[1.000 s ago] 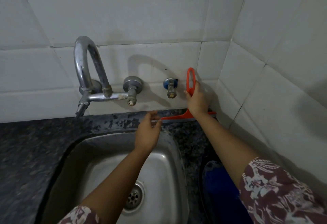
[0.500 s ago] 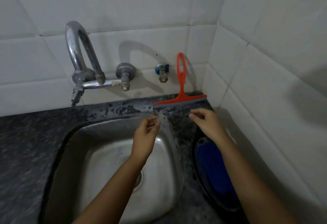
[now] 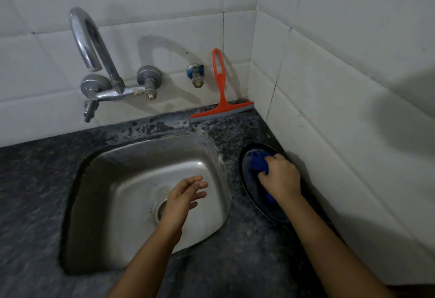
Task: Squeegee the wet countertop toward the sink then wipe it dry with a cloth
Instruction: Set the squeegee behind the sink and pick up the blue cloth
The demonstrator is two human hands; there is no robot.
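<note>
An orange squeegee (image 3: 220, 96) leans upright against the tiled back wall, its blade resting on the dark speckled countertop (image 3: 237, 257) behind the steel sink (image 3: 98, 203). My right hand (image 3: 281, 178) is closed on a blue cloth (image 3: 256, 161) that lies in a black dish (image 3: 244, 181) to the right of the sink. My left hand (image 3: 186, 195) hovers over the sink basin with fingers spread, holding nothing. Part of the cloth is hidden under my right hand.
A chrome tap (image 3: 94, 62) with a curved spout and a small blue-handled valve (image 3: 195, 73) are fixed to the back wall. White tiled walls meet in a corner at the right, close to the dish. Wet patches show on the counter behind the sink.
My right hand let go of the squeegee, left it leaning on the wall, and came back down to grasp the blue cloth. My left hand pulled back over the sink and opened.
</note>
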